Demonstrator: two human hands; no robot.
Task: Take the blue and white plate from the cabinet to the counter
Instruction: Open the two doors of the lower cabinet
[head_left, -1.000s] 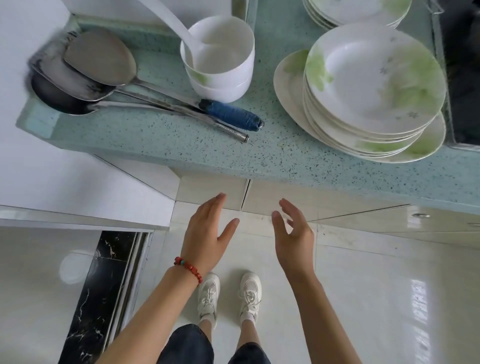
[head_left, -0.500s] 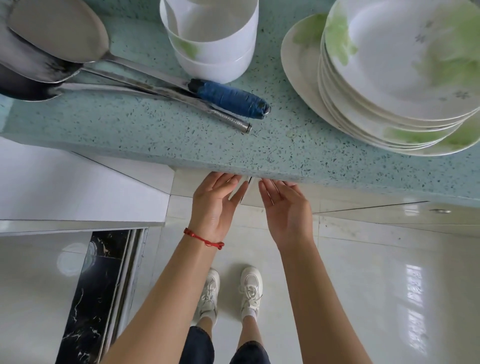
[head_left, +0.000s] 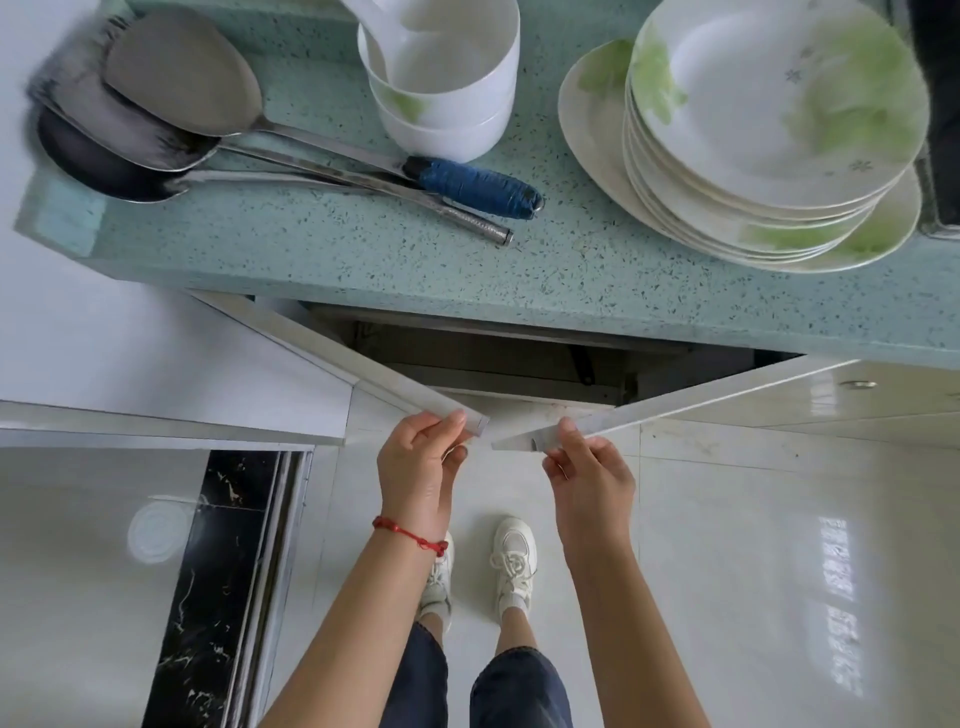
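Observation:
Under the speckled green counter (head_left: 571, 270) the cabinet (head_left: 493, 364) has two white doors, both swung partly outward. My left hand (head_left: 421, 467) pinches the free edge of the left cabinet door (head_left: 363, 358). My right hand (head_left: 587, 473) pinches the free edge of the right cabinet door (head_left: 701, 400). Between the doors the inside is dark, with only a shelf edge showing. No blue and white plate is visible.
On the counter lie metal spatulas and a ladle (head_left: 156, 109), one with a blue-wrapped handle (head_left: 478, 187), stacked white bowls (head_left: 447, 88) and a stack of green-patterned plates (head_left: 753, 130). A dark appliance (head_left: 940, 104) sits at the right edge. My feet stand on the glossy tiled floor (head_left: 779, 571).
Both hands rose to the seam between the closed doors, took hold of their edges and pulled them outward; the cabinet now stands partly open.

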